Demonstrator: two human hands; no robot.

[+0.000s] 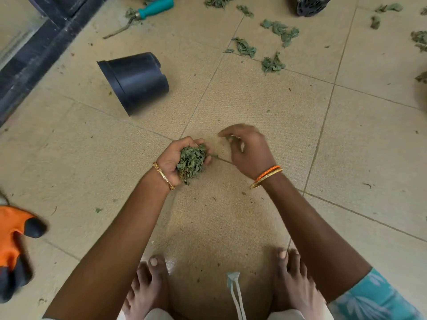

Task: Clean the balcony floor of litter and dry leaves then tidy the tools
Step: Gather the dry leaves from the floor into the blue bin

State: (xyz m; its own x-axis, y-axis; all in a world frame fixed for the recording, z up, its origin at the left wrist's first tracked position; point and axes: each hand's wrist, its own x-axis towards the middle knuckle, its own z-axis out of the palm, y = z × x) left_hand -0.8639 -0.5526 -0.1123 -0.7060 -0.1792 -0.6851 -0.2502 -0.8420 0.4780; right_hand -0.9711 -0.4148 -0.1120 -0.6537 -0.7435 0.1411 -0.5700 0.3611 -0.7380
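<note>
My left hand (178, 158) is cupped around a bunch of dry green leaves (191, 161) just above the tiled floor (231, 215). My right hand (248, 150) hovers beside it to the right, palm down, fingers loosely curved; a small leaf scrap seems to sit at its fingertips, blurred. More dry leaf clumps (272, 64) lie scattered on the tiles at the upper right, with other clumps (280, 31) farther back. A teal-handled garden tool (157, 6) lies at the top among leaves. An orange and black glove (13, 245) lies at the left edge.
A black plastic pot (136, 82) lies on its side at the upper left. Another black pot (312, 4) sits at the top right. A dark door frame (34, 49) runs along the left. My bare feet (147, 287) are at the bottom.
</note>
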